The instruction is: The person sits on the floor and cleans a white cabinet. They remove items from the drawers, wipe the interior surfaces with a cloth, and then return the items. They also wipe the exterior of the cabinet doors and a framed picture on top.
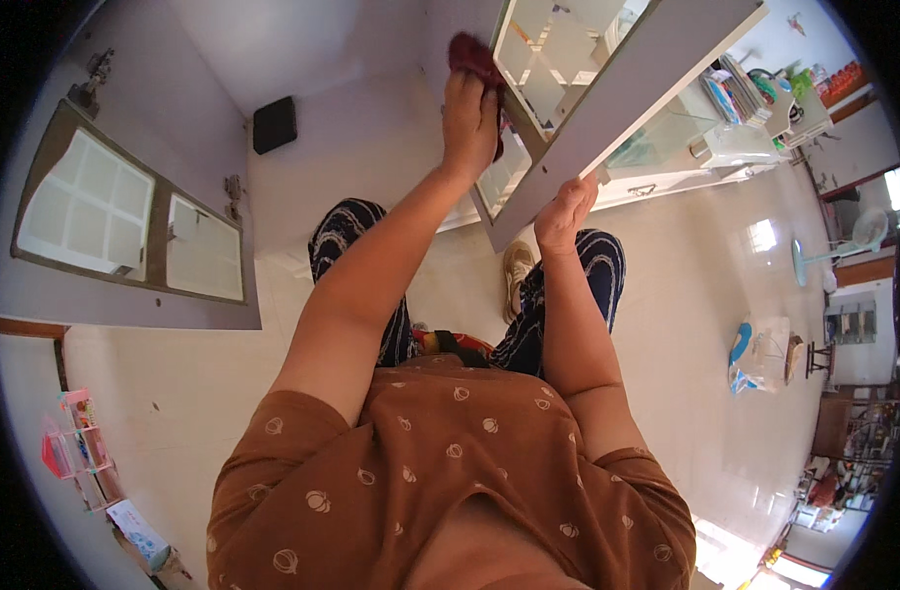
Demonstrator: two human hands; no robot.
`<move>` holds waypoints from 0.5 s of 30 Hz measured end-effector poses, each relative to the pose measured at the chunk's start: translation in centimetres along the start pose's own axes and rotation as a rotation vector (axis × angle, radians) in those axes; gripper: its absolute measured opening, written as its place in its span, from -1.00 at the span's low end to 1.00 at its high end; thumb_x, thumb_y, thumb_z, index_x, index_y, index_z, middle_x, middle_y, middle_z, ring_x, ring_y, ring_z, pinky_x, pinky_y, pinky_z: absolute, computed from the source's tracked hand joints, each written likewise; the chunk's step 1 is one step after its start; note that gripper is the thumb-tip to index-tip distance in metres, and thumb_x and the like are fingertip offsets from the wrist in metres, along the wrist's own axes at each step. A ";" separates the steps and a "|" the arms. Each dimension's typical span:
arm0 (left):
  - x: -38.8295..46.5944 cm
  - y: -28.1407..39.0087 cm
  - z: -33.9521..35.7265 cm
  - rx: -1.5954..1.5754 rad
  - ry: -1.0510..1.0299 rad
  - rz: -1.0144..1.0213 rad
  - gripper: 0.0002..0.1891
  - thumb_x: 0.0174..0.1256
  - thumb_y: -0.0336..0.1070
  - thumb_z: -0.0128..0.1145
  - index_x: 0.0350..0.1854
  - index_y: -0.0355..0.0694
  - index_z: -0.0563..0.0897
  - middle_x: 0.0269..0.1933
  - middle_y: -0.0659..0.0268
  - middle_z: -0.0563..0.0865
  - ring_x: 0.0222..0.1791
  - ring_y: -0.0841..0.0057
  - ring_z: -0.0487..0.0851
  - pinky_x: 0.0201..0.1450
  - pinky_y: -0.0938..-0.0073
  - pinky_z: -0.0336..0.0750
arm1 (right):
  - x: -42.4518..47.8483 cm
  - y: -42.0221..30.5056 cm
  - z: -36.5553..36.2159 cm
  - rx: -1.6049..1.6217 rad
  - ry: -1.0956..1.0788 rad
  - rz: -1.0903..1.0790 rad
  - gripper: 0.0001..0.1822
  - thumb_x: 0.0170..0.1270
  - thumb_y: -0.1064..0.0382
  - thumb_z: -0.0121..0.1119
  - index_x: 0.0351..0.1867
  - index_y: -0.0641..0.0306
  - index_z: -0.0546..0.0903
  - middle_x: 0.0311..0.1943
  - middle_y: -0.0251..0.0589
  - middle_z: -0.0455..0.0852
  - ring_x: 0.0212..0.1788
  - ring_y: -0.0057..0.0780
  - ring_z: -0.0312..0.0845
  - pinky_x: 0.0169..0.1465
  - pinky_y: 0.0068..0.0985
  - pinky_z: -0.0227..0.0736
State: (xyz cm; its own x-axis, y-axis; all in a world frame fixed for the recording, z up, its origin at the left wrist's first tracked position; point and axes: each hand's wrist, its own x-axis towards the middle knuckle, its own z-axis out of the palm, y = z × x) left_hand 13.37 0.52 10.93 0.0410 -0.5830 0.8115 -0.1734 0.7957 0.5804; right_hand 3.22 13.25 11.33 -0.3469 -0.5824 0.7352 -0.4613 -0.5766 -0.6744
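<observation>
With my left hand (470, 136) I hold a dark red cloth (472, 57) against the glazed side of an open cabinet door (627, 92). Part of the cloth shows beyond my fingertips and some more beside the palm. The door has a pale frame and patterned glass panes (557, 63) with a brownish border. My right hand (566, 214) grips the outer edge of this same door, near its bottom corner; some of its fingers are hidden behind the frame. A second glazed door (158, 221) stands open on the left, apart from both hands.
Inside the cabinet lies a small black object (274, 124). A white counter (686, 166) with books (737, 92) stands behind the right door. Plastic bags (763, 354) and a fan (837, 243) are at the right; a pink rack (81, 442) is at the left.
</observation>
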 end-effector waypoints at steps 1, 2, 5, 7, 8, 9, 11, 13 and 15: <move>-2.0 -0.7 0.1 0.019 -0.008 -0.035 -0.67 0.39 -0.45 -0.04 0.18 -0.30 0.48 0.15 -0.04 0.52 0.19 -0.01 0.46 0.27 0.20 0.33 | 0.0 0.3 0.1 0.025 -0.003 0.008 -0.14 0.46 -0.40 -0.29 0.21 0.52 0.46 -0.02 0.06 0.64 0.05 -0.18 0.55 0.12 -0.31 0.40; -3.8 -1.4 0.3 -0.006 -0.040 -0.153 -0.68 0.37 -0.45 -0.03 0.15 -0.31 0.49 0.15 -0.05 0.51 0.17 -0.04 0.46 0.25 0.17 0.33 | -0.2 0.9 0.1 0.026 0.018 0.026 -0.13 0.45 -0.42 -0.29 0.19 0.51 0.46 -0.04 0.01 0.63 0.02 -0.23 0.53 0.09 -0.34 0.40; -10.3 -4.1 0.4 -0.059 -0.126 -0.450 -0.71 0.34 -0.45 -0.03 0.08 -0.33 0.51 0.13 -0.08 0.50 0.12 -0.11 0.45 0.23 0.11 0.34 | -1.3 2.9 -0.2 -0.023 0.076 0.087 -0.11 0.42 -0.50 -0.34 0.06 0.44 0.51 -0.20 -0.20 0.61 -0.17 -0.44 0.47 -0.10 -0.44 0.39; -14.4 -6.1 -0.1 -0.064 -0.166 -0.559 -0.71 0.33 -0.43 -0.02 0.08 -0.35 0.51 0.11 -0.09 0.50 0.10 -0.13 0.45 0.23 0.09 0.34 | -1.3 2.7 0.0 0.014 0.084 0.099 -0.10 0.41 -0.51 -0.32 0.06 0.44 0.51 -0.16 -0.22 0.61 -0.13 -0.44 0.47 -0.07 -0.46 0.39; -15.6 -6.7 0.1 -0.022 -0.174 -0.586 -0.70 0.33 -0.43 -0.01 0.08 -0.35 0.52 0.10 -0.10 0.51 0.10 -0.13 0.45 0.23 0.08 0.34 | -1.2 2.7 0.1 0.038 0.099 0.122 -0.10 0.41 -0.51 -0.32 0.06 0.44 0.51 -0.15 -0.23 0.60 -0.12 -0.44 0.47 -0.06 -0.46 0.39; -16.1 -6.6 0.3 0.019 -0.186 -0.610 -0.69 0.32 -0.43 0.00 0.08 -0.35 0.52 0.09 -0.10 0.51 0.09 -0.13 0.46 0.23 0.08 0.34 | -1.2 2.8 0.1 0.060 0.119 0.144 -0.10 0.41 -0.52 -0.32 0.06 0.44 0.52 -0.15 -0.23 0.60 -0.11 -0.44 0.47 -0.05 -0.46 0.40; -17.0 -6.5 0.8 0.086 -0.188 -0.629 -0.68 0.30 -0.43 0.01 0.09 -0.34 0.52 0.09 -0.12 0.52 0.09 -0.14 0.46 0.22 0.06 0.35 | -1.6 3.9 -0.5 0.059 0.130 0.100 -0.12 0.42 -0.50 -0.29 0.07 0.43 0.52 -0.13 -0.23 0.60 -0.10 -0.43 0.47 -0.02 -0.45 0.40; -16.9 -6.0 1.1 0.142 -0.174 -0.614 -0.68 0.30 -0.43 0.01 0.09 -0.34 0.53 0.09 -0.15 0.52 0.09 -0.16 0.46 0.21 0.05 0.37 | -1.5 2.9 -0.3 0.042 0.134 0.088 -0.13 0.42 -0.49 -0.28 0.05 0.43 0.53 -0.15 -0.23 0.60 -0.11 -0.43 0.47 -0.02 -0.45 0.40; -17.9 -5.8 1.4 0.141 -0.201 -0.715 -0.66 0.27 -0.40 0.06 0.09 -0.36 0.52 0.07 -0.24 0.50 0.06 -0.21 0.47 0.17 0.02 0.38 | -1.2 1.6 0.0 -0.016 0.112 0.098 -0.13 0.42 -0.49 -0.27 0.02 0.44 0.55 -0.15 -0.22 0.61 -0.12 -0.43 0.48 -0.02 -0.45 0.41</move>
State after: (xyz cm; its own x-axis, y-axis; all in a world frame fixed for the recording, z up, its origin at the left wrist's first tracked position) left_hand 12.30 6.11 -7.10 0.0125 -0.9788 0.2044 -0.2970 0.1915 0.9355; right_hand 2.93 13.02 9.37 -0.4793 -0.5677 0.6693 -0.4331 -0.5102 -0.7430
